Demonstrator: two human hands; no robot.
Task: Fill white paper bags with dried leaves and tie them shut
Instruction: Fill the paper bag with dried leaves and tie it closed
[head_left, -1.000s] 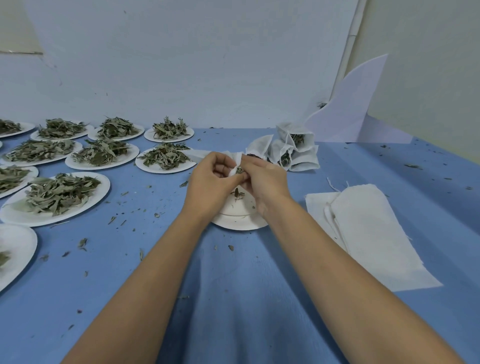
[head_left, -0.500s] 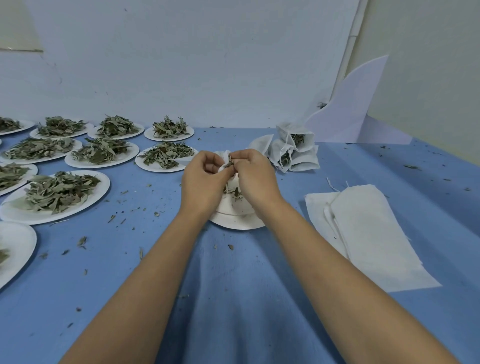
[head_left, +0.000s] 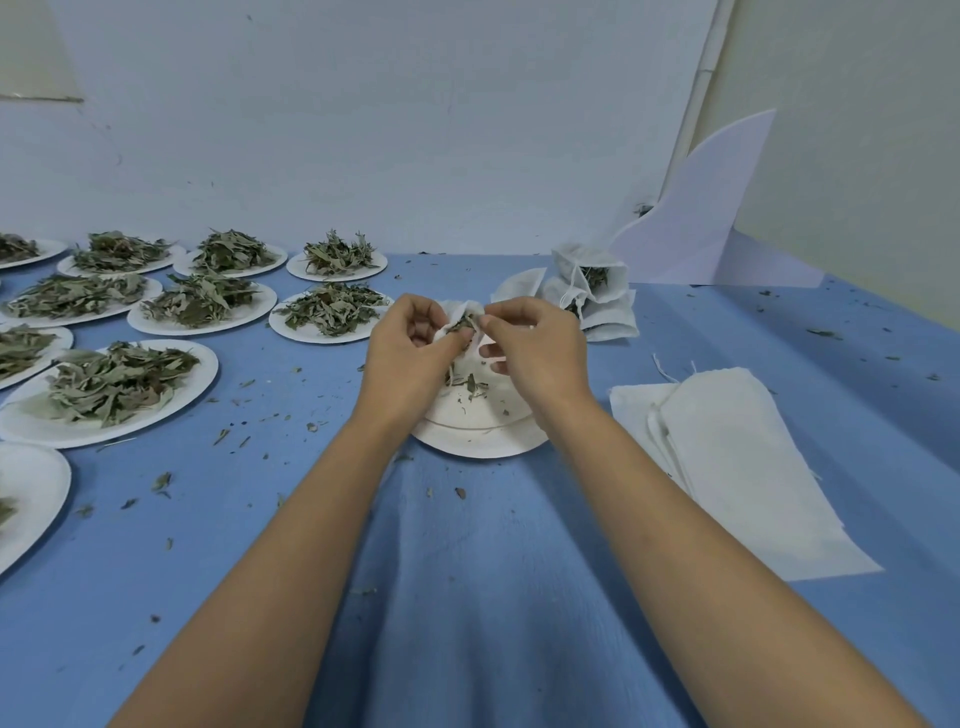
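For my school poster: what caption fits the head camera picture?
Left hand and right hand pinch a bag of leaves over a plate.

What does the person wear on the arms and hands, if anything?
Nothing that shows. The left forearm and the right forearm are bare, with no sleeve in view. The left hand and the right hand have no gloves. No ring, watch or bracelet is visible.

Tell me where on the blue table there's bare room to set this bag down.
Bare cloth lies near, in front of the central plate, and far right, past the flat empty bags, with only crumbs. Crowded: the left, packed with plates of leaves, and behind, the pile of filled bags.
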